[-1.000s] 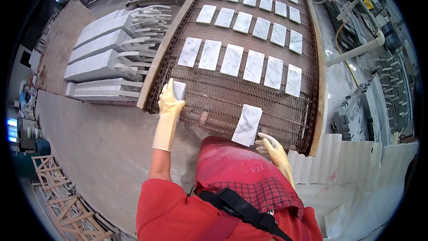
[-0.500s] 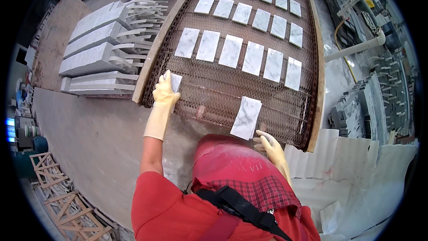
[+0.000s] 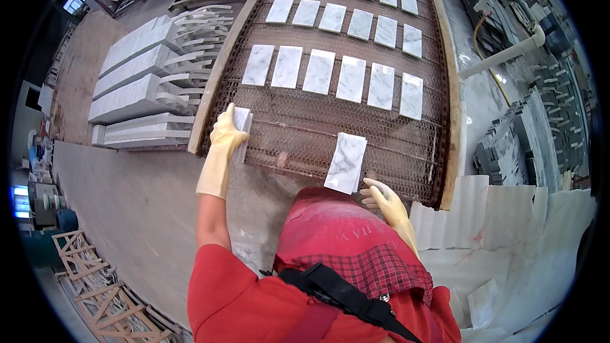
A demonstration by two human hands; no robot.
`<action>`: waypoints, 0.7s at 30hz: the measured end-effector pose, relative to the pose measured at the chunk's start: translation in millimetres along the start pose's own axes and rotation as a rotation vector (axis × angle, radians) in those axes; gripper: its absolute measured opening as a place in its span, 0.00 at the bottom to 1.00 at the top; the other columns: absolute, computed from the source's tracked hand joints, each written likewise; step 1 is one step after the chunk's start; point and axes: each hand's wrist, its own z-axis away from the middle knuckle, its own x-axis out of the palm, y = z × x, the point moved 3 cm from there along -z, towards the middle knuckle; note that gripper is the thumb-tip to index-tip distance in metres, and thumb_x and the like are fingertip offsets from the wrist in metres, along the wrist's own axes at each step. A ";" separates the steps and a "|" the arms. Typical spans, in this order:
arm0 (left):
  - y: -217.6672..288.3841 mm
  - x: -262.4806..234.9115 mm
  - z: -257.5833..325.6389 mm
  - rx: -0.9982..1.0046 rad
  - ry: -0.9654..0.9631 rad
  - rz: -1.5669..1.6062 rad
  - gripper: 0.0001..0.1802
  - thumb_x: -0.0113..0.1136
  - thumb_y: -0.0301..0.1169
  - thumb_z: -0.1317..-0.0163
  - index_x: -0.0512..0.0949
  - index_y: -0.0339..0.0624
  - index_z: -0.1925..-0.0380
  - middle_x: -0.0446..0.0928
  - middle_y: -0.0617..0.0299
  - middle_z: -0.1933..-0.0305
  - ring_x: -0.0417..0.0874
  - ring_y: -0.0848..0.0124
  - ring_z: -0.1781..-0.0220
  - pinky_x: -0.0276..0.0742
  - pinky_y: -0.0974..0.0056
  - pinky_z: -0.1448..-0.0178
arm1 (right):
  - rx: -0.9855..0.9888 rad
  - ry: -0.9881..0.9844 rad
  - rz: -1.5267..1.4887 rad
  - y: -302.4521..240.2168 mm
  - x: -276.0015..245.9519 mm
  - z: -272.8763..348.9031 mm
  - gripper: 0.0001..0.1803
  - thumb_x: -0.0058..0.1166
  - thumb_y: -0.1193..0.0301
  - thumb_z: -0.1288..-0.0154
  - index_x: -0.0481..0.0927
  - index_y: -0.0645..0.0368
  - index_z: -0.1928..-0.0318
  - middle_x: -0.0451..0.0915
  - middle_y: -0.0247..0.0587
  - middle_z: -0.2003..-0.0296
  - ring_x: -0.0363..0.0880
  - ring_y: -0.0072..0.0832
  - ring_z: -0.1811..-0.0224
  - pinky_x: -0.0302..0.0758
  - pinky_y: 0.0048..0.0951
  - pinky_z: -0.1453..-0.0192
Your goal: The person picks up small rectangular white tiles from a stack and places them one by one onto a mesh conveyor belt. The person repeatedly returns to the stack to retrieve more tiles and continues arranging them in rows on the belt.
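My left hand (image 3: 227, 132), in a yellow rubber glove, grips a white marble tile (image 3: 241, 126) at the near left corner of the wire mesh conveyor (image 3: 298, 133). My right hand (image 3: 380, 197), also gloved, rests with spread fingers just beside the near edge of another white marble tile (image 3: 346, 162) that lies flat on the mesh near its front edge. Further up the belt lie rows of several white marble tiles (image 3: 333, 76).
Stacked long marble slabs (image 3: 136, 89) lie on the floor to the left. Corrugated white sheets (image 3: 502, 216) and stacked grey tiles (image 3: 508, 146) stand at the right. A white pipe (image 3: 502, 57) runs beside the conveyor's wooden side rail (image 3: 452, 140). Wooden pallets (image 3: 101, 286) sit lower left.
The rows of tiles on the belt have shifted slightly away. My left hand stays on the tile at the left corner; my right hand remains by the near tile.
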 end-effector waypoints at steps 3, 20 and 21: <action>12.3 0.5 13.7 -0.013 0.079 0.009 0.65 0.83 0.36 0.55 0.57 0.54 0.16 0.70 0.47 0.21 0.77 0.45 0.25 0.78 0.48 0.24 | 0.014 0.004 -0.008 5.9 -2.1 0.8 0.26 0.46 0.58 0.12 0.73 0.56 0.23 0.86 0.46 0.39 0.86 0.32 0.45 0.81 0.35 0.36; 89.7 62.3 46.7 0.012 0.026 -0.133 0.63 0.84 0.42 0.51 0.57 0.54 0.17 0.71 0.47 0.27 0.84 0.46 0.34 0.85 0.47 0.35 | 0.046 -0.004 0.022 19.4 -8.5 0.7 0.28 0.47 0.59 0.14 0.72 0.56 0.22 0.84 0.48 0.37 0.85 0.33 0.44 0.79 0.35 0.36; 89.5 61.2 46.2 0.017 0.013 -0.132 0.63 0.84 0.42 0.51 0.57 0.53 0.17 0.71 0.47 0.26 0.83 0.46 0.34 0.84 0.48 0.34 | 0.046 -0.001 0.015 21.1 -9.7 1.1 0.28 0.47 0.59 0.14 0.72 0.56 0.22 0.84 0.48 0.37 0.85 0.33 0.44 0.79 0.35 0.36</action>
